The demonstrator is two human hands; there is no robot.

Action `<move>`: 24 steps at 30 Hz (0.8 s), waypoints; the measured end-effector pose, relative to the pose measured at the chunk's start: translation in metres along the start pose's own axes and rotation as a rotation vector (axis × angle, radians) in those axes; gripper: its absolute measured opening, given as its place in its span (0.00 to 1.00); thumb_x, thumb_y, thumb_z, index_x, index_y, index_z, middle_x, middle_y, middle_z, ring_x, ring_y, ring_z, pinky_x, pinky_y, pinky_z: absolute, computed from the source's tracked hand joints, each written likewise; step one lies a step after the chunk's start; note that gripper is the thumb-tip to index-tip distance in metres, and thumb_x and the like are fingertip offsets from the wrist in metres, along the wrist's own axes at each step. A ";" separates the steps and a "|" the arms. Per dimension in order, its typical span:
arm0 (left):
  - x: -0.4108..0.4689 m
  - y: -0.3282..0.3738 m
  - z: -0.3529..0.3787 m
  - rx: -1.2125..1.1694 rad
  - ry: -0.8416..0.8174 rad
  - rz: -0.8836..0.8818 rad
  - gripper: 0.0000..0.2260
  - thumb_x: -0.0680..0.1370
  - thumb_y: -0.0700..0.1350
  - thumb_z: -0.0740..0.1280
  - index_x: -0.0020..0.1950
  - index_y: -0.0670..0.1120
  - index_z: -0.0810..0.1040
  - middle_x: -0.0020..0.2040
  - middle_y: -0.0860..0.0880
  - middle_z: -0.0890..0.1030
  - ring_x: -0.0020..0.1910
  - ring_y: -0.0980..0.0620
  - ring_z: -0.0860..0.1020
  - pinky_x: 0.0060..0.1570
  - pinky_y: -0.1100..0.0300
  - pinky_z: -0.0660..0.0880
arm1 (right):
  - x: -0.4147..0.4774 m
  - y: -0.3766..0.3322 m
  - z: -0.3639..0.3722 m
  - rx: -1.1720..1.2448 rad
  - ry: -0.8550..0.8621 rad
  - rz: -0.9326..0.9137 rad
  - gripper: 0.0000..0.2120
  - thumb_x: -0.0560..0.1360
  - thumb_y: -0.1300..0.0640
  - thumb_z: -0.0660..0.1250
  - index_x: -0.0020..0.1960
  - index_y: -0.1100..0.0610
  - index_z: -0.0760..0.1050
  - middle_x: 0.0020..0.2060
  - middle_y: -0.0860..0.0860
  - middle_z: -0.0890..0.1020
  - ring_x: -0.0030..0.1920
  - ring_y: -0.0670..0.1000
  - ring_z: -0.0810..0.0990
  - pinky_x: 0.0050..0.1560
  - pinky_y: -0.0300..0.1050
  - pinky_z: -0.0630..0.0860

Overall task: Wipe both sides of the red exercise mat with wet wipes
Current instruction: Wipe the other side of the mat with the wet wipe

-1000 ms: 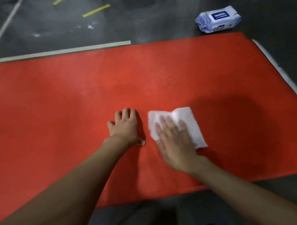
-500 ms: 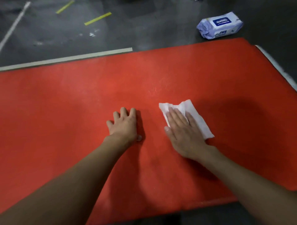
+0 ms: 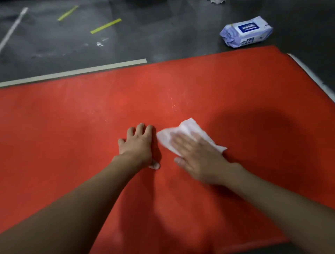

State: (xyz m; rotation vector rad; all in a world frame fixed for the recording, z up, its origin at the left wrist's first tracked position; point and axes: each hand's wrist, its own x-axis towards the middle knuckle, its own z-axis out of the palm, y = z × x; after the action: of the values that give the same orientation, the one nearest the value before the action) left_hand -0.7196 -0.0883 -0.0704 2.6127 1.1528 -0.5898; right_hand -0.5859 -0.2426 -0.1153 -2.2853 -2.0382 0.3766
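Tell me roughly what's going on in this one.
A person is wiping a red exercise mat laid on a dark floor. The right hand, motion-blurred, presses a white wet wipe onto the mat; the left hand rests beside it. The wipes pack lies on the floor beyond the far edge.

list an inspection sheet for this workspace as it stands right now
surface: red mat lies flat on a dark floor, with faint wet specks near its middle
job's things: white wipe on the mat; pack on the floor beyond the mat's far right corner
clutter: white scrap at the top edge, too cut off to identify
hands: left hand rests flat on the mat close beside the wipe; right hand presses the wipe with straight fingers, blurred
cables: nothing seen
surroundings: yellow tape and pale tape on the floor
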 end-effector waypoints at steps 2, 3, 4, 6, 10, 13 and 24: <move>0.001 -0.001 0.000 0.005 -0.008 -0.008 0.57 0.55 0.57 0.83 0.76 0.55 0.53 0.78 0.52 0.52 0.76 0.45 0.52 0.64 0.40 0.64 | 0.009 0.008 -0.005 -0.038 0.039 0.214 0.35 0.78 0.38 0.34 0.81 0.53 0.46 0.81 0.51 0.47 0.79 0.49 0.39 0.77 0.57 0.37; 0.001 -0.001 0.000 0.007 -0.010 -0.012 0.58 0.55 0.57 0.83 0.76 0.55 0.53 0.78 0.52 0.52 0.76 0.45 0.52 0.64 0.41 0.64 | 0.011 0.004 -0.003 -0.082 0.043 0.280 0.36 0.78 0.38 0.34 0.81 0.53 0.44 0.81 0.51 0.44 0.79 0.50 0.37 0.77 0.58 0.36; 0.001 -0.001 0.000 0.013 -0.008 -0.011 0.58 0.55 0.57 0.83 0.76 0.55 0.52 0.78 0.52 0.52 0.76 0.45 0.53 0.64 0.41 0.64 | 0.013 -0.003 0.001 -0.103 0.039 0.282 0.37 0.77 0.37 0.34 0.81 0.54 0.44 0.81 0.52 0.44 0.79 0.52 0.37 0.77 0.59 0.36; 0.001 -0.001 0.001 0.027 0.003 -0.004 0.57 0.55 0.59 0.82 0.76 0.55 0.52 0.78 0.52 0.52 0.76 0.45 0.53 0.64 0.42 0.64 | 0.012 -0.014 0.007 -0.102 0.015 0.149 0.39 0.77 0.35 0.34 0.81 0.57 0.48 0.80 0.54 0.46 0.80 0.53 0.39 0.77 0.57 0.38; 0.003 -0.004 0.001 0.022 0.000 0.017 0.56 0.54 0.60 0.82 0.75 0.56 0.54 0.77 0.52 0.54 0.75 0.45 0.54 0.63 0.41 0.64 | 0.021 0.018 -0.004 -0.041 -0.004 0.163 0.38 0.77 0.37 0.31 0.81 0.55 0.44 0.81 0.50 0.42 0.78 0.47 0.35 0.77 0.53 0.36; 0.005 -0.005 0.000 0.014 -0.006 0.028 0.55 0.53 0.61 0.82 0.73 0.56 0.57 0.75 0.53 0.57 0.73 0.45 0.56 0.62 0.42 0.65 | 0.033 0.004 -0.003 -0.023 0.001 0.284 0.39 0.77 0.36 0.35 0.81 0.58 0.41 0.80 0.53 0.39 0.78 0.51 0.33 0.77 0.59 0.36; 0.055 -0.024 -0.023 -0.045 -0.037 -0.076 0.55 0.63 0.62 0.78 0.79 0.57 0.47 0.79 0.46 0.45 0.78 0.40 0.46 0.68 0.31 0.54 | 0.036 -0.013 -0.005 -0.021 0.135 0.234 0.31 0.81 0.44 0.40 0.81 0.54 0.50 0.80 0.55 0.48 0.80 0.54 0.41 0.78 0.56 0.38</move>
State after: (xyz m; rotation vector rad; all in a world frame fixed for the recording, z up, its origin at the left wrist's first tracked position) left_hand -0.6977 -0.0283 -0.0748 2.5193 1.2446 -0.6173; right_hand -0.5938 -0.2050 -0.1130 -2.4941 -1.7270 0.2050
